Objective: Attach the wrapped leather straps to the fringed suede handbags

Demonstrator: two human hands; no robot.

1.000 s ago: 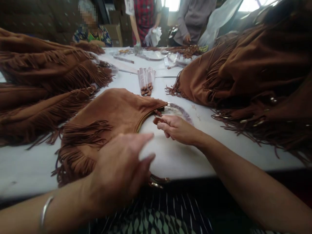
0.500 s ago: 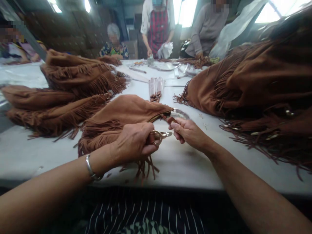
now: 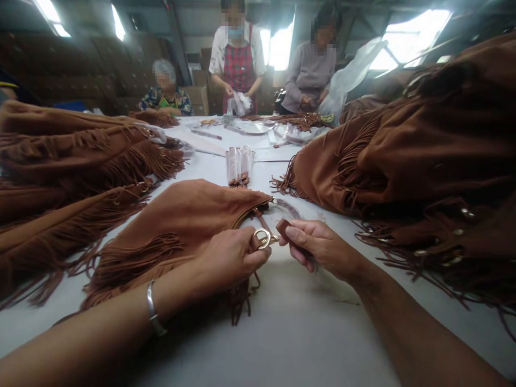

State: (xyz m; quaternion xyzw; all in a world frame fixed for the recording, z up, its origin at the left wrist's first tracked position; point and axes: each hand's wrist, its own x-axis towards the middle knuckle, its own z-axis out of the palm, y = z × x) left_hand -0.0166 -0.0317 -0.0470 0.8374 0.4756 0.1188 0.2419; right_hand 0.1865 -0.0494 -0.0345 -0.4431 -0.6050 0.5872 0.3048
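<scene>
A brown suede fringed bag (image 3: 185, 226) lies flat on the white table (image 3: 298, 328) in front of me. My left hand (image 3: 229, 258) is closed on the bag's corner, pinching a gold metal ring clasp (image 3: 263, 238) with fringe hanging below it. My right hand (image 3: 318, 248) is closed on the end of a narrow brown strap (image 3: 284, 228), held close to the clasp. The strap's other part runs back toward the bag's zipper edge.
Piles of the same fringed bags lie at the left (image 3: 68, 177) and right (image 3: 423, 156). Wrapped brown strap pieces (image 3: 238, 165) lie beyond the bag. Three people stand or sit at the table's far end, handling bags and plastic wrap (image 3: 350, 75).
My left hand lifted the bag's near corner from the table edge and took hold of the gold clasp. My right hand brought the strap end beside it. The camera tilted up.
</scene>
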